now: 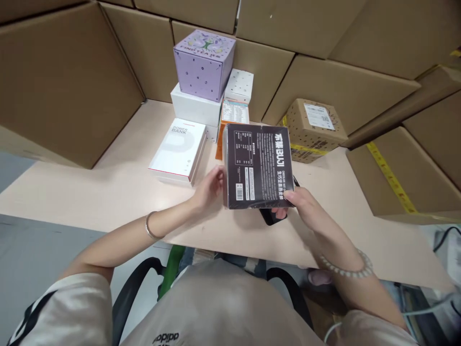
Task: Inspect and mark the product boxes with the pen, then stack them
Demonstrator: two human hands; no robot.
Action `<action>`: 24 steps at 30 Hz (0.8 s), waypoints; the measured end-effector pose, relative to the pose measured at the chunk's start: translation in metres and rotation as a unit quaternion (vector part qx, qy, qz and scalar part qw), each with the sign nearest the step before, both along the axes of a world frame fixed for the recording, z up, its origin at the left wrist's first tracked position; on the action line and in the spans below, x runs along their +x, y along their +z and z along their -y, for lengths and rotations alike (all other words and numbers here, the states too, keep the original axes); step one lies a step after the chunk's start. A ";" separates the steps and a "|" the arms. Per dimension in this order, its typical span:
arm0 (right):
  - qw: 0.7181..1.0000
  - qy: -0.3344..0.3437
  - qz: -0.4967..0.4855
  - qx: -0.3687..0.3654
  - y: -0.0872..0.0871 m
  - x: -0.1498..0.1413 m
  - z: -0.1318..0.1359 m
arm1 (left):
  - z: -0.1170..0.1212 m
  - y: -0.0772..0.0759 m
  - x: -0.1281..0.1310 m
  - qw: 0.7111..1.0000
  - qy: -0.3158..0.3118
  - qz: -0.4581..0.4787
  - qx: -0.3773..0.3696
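Observation:
A dark brown snack box [252,163], printed with white text, a table and a barcode, is tilted up above the table. My right hand [300,199] grips its lower right corner, thumb on the printed face and fingers underneath. Along the box's left side, my left hand [209,187] has its fingers bent against the edge; the fingertips are partly hidden. Beneath the box a flat black object [272,217] shows in part, close to my right fingers; its kind is unclear. To the left lies a white power bank box [180,146].
Behind stand a purple box [200,74] on a white box [196,106], a small white dotted box [239,85] and an orange box [235,111]. A taped cardboard carton [311,129] sits at the right. Large cardboard boxes [65,81] wall in the table [118,192].

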State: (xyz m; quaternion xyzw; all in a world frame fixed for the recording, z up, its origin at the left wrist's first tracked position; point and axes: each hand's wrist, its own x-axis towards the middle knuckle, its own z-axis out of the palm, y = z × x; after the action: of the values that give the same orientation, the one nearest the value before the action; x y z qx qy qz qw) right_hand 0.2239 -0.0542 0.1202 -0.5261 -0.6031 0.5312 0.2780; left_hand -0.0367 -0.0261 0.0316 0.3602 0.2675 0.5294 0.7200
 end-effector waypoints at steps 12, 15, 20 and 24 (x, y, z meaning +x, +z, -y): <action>0.999 0.001 0.002 -0.036 -0.031 0.014 -0.013 | 0.002 -0.008 0.004 0.995 -0.016 -0.094 -0.002; 0.994 0.002 -0.078 -0.074 -0.030 0.012 -0.017 | 0.001 -0.006 0.002 0.994 -0.011 -0.107 0.013; 0.986 0.010 -0.130 -0.099 -0.053 0.009 -0.020 | -0.003 -0.004 -0.001 0.991 -0.023 -0.127 0.021; 0.990 0.009 -0.124 -0.074 -0.065 0.010 -0.020 | -0.003 -0.004 -0.002 0.989 -0.037 -0.139 0.017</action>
State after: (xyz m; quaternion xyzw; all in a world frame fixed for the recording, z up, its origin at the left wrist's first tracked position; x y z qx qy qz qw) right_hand 0.2340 -0.0347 0.0549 -0.4698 -0.5280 0.6379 0.3058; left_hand -0.0387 -0.0234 0.0280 0.4523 0.3426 0.4514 0.6887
